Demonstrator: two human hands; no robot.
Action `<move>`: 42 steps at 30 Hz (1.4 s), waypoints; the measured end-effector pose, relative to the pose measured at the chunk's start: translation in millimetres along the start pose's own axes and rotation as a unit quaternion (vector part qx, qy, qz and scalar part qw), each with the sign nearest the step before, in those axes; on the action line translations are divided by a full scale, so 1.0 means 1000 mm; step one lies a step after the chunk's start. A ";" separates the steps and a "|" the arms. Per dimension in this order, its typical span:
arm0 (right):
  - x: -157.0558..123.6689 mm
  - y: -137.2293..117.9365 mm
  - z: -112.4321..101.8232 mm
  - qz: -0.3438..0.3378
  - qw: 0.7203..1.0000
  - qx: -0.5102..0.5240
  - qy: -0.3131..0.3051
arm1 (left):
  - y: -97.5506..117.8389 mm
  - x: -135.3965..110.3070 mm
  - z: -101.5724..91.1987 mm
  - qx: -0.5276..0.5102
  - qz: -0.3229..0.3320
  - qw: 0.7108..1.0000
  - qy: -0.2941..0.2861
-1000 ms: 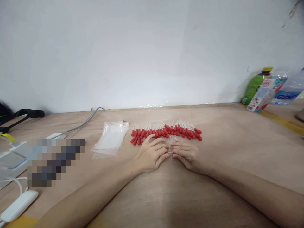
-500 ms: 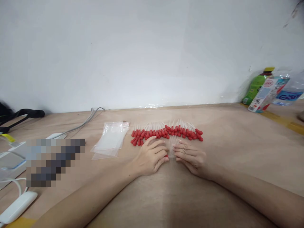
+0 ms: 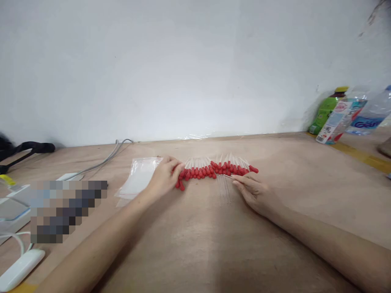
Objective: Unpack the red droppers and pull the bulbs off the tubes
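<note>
A row of red-bulbed glass droppers (image 3: 216, 169) lies across the wooden table (image 3: 214, 244). My left hand (image 3: 163, 177) is at the row's left end, its fingers curled over the outermost droppers there. My right hand (image 3: 253, 189) rests just in front of the row's right end, with thumb and fingers pressed together on what looks like a thin clear tube. Several bare clear tubes (image 3: 224, 189) lie on the table between my hands, untouched.
A stack of clear plastic bags (image 3: 139, 179) lies just left of my left hand. Bottles (image 3: 342, 114) stand at the far right by the wall. A grey cable (image 3: 104, 160), white devices (image 3: 20, 268) and a black strap (image 3: 27, 147) occupy the left side.
Both hands left the clear tubes in the middle. My left hand moved up and left to the row's left end; my right hand moved right and slightly away from me.
</note>
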State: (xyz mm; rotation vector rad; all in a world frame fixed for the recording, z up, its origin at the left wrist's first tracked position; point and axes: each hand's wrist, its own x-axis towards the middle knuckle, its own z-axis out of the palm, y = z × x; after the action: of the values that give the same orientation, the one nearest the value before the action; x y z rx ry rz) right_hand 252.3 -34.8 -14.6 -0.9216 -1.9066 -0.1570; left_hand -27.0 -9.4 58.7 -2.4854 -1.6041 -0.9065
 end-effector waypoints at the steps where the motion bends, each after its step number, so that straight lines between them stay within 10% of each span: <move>1: 0.000 0.002 0.001 0.029 0.999 -0.029 -0.012 | -0.009 0.005 -0.007 0.012 -0.034 0.999 -0.022; 7: -0.002 0.006 0.003 0.111 0.985 -0.110 -0.074 | -0.054 0.010 -0.025 0.035 -0.210 0.955 -0.206; 14: 0.001 0.001 0.002 0.124 0.978 -0.121 -0.114 | -0.055 0.007 -0.013 0.011 -0.238 0.945 -0.223; 42: -0.002 -0.005 0.019 0.034 0.987 -0.110 -0.109 | -0.055 0.009 0.005 0.142 -0.230 0.959 -0.088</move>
State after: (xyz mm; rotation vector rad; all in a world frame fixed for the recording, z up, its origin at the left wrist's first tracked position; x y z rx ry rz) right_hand 236.1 -30.1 -25.3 -1.1920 -2.0857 -0.2381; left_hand -69.1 25.1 44.1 -2.0841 -2.2454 -0.4395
